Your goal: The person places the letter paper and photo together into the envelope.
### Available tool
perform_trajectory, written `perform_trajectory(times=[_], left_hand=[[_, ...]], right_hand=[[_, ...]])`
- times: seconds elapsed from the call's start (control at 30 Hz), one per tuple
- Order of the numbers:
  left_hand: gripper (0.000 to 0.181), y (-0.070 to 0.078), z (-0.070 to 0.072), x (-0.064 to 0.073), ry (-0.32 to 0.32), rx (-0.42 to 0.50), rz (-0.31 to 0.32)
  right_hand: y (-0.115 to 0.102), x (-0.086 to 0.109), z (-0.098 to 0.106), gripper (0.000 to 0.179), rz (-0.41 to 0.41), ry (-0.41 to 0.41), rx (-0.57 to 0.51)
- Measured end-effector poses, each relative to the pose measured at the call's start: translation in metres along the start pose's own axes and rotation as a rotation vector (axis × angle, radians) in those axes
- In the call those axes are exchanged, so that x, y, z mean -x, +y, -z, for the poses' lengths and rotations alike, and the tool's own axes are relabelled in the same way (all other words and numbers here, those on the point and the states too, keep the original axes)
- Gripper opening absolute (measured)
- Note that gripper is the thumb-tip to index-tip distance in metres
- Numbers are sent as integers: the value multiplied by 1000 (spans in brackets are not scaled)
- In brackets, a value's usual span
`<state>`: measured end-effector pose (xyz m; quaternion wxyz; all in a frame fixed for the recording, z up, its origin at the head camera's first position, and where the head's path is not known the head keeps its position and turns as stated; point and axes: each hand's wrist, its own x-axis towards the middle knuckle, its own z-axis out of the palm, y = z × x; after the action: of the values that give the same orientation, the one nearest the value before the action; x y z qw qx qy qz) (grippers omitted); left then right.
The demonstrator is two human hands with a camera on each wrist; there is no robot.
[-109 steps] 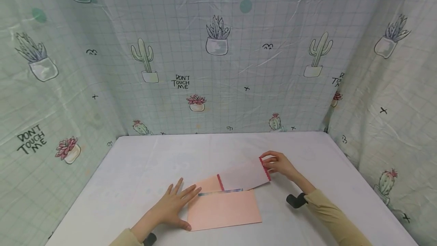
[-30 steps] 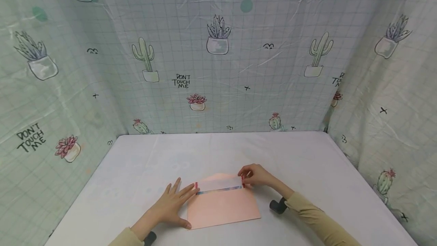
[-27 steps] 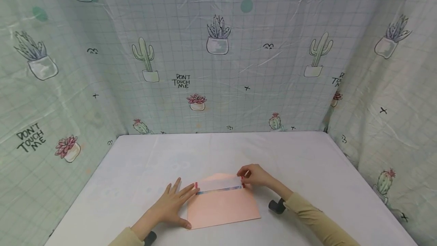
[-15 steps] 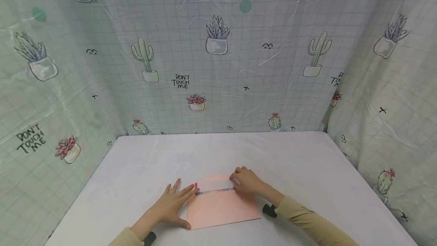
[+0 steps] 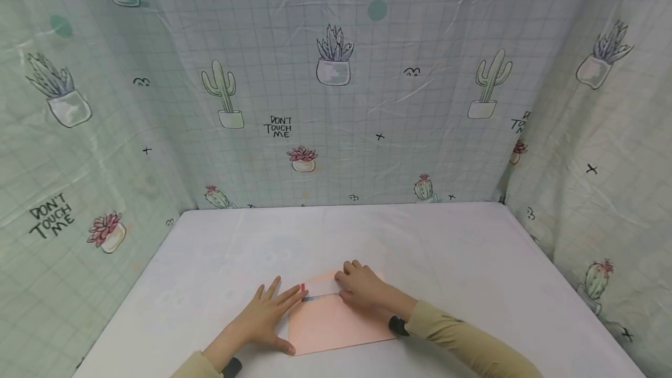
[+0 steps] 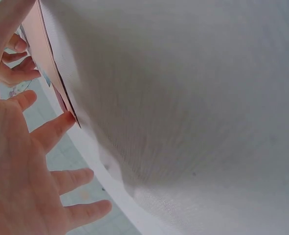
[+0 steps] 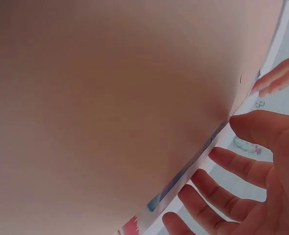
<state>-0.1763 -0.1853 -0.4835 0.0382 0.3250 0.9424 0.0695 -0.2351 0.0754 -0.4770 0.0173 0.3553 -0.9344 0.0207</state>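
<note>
A peach envelope (image 5: 336, 331) lies on the table, its flap pointing away. Along its opening is a pale, clear-looking strip (image 5: 321, 288) with a red end (image 5: 303, 287), above a narrow blue band (image 5: 317, 297). My left hand (image 5: 262, 315) rests spread at the envelope's left side, fingertips near the red end, thumb at the lower corner. Across the strip's middle my right hand (image 5: 362, 286) rests with bent fingers, covering its right part. In the right wrist view, the thumb touches near the blue band (image 7: 183, 177) and the fingertips (image 7: 217, 154) rest along the pale strip.
The white table (image 5: 446, 249) stretches around the envelope. Patterned cloth walls (image 5: 399, 104) with cactus prints rise behind and on both sides. Black wrist devices sit at my right wrist (image 5: 397, 325) and left wrist (image 5: 231, 367).
The strip, earlier held up at the right, came down over the envelope's opening. My right hand then slid left from its right red end to the middle. The left hand stayed put.
</note>
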Motion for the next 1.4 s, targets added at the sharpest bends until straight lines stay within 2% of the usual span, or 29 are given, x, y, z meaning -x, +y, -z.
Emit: perform_trajectory(times=[0.27,0.4,0.53,0.8,1.13,1.4], left_hand=[[108,0,1,-1,-7,-5,12],[107,-1,0,0,28,-1,-7],[106,-1,-1,1,62,7,-25],[108,1,-2,0,27,-8,6],[110,3,-1,-1,21,-34,17],[111,4,1,-1,22,-35,8]], right_hand=[[-3,-5,-3,30,7,-18,24],[-3,-6,-8,31,16,-35,66],[-5,-4,-10,33,34,-18,126],[-7,-1,-8,38,60,-10,161],[-9,6,-6,44,100,-48,153],[-11,11,-7,44,130,-44,170]])
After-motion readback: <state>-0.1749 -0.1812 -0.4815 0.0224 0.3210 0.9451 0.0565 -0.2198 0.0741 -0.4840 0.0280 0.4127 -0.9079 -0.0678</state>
